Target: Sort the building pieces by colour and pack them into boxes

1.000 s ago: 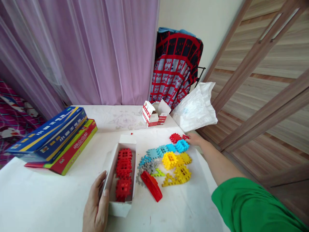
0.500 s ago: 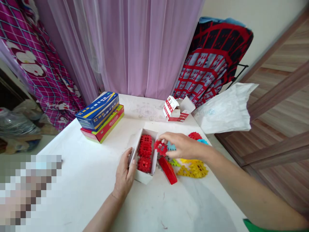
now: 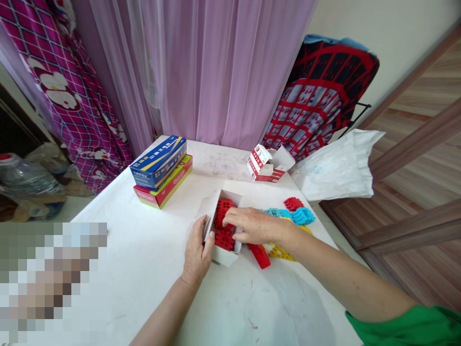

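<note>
A small white cardboard box (image 3: 225,257) stands lengthwise in front of me, lined with red toothed plastic building blocks (image 3: 224,205). My left hand (image 3: 198,252) grips its left wall, thumb near the front corner. My right hand (image 3: 254,225) reaches into the box from the right, its fingers curled round a red block (image 3: 225,236) among the others; the fingers partly cover it. Just right of the box lies a long red plastic piece (image 3: 260,256). Beyond my right wrist are light-blue blocks (image 3: 302,216), a red block (image 3: 293,203) and yellow blocks (image 3: 281,253), partly behind the forearm.
A blue box (image 3: 158,163) is stacked on a red-and-green box (image 3: 163,191) at the back left. At the back right stands an opened red-and-white carton (image 3: 264,166). A white bag (image 3: 338,166) hangs at the table's (image 3: 151,250) right edge. A pixelated patch covers the lower left.
My right hand has moved left and down into the box with the red block it held above the right wall. My left hand still grips the box. The view has shifted slightly.
</note>
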`<state>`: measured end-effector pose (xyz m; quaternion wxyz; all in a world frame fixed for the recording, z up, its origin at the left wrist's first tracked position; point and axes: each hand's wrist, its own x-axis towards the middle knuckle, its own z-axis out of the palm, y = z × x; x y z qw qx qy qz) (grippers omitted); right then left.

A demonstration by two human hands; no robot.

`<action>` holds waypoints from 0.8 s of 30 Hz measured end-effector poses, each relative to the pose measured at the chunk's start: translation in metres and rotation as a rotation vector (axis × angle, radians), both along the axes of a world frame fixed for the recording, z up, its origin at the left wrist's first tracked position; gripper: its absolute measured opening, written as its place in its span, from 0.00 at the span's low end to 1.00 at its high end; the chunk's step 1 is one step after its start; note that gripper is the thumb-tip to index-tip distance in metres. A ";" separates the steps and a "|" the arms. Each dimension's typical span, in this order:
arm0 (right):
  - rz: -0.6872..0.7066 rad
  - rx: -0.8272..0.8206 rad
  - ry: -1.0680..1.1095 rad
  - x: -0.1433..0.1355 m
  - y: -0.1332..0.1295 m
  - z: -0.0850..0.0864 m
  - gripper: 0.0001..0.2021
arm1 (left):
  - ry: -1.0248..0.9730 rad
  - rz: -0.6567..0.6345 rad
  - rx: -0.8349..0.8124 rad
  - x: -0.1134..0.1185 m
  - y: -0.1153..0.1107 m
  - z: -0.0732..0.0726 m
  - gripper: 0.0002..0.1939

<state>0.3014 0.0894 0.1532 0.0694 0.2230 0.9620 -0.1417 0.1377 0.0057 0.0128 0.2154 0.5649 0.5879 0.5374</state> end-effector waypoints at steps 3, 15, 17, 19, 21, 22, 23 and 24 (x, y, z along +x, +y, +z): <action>0.014 0.095 -0.069 0.002 -0.003 0.003 0.10 | -0.007 0.006 0.006 0.000 0.000 -0.001 0.23; -0.012 0.193 -0.304 -0.006 -0.033 -0.003 0.21 | -0.009 0.001 0.027 0.001 0.001 -0.002 0.23; -0.015 0.187 -0.334 -0.007 -0.034 -0.004 0.22 | -0.003 -0.005 0.026 0.001 0.001 -0.002 0.23; -0.021 0.171 -0.355 -0.007 -0.035 -0.005 0.22 | -0.006 0.001 0.026 0.001 0.001 -0.002 0.23; -0.026 0.160 -0.358 -0.008 -0.035 -0.005 0.22 | -0.013 0.011 0.029 0.001 0.002 -0.002 0.23; -0.028 0.158 -0.355 -0.008 -0.034 -0.005 0.22 | -0.014 0.013 0.032 0.001 0.002 -0.002 0.23; -0.028 0.157 -0.353 -0.008 -0.034 -0.006 0.22 | -0.014 0.013 0.034 0.001 0.002 -0.002 0.23; -0.024 0.156 -0.353 -0.008 -0.033 -0.006 0.22 | -0.012 0.011 0.035 0.001 0.002 -0.002 0.23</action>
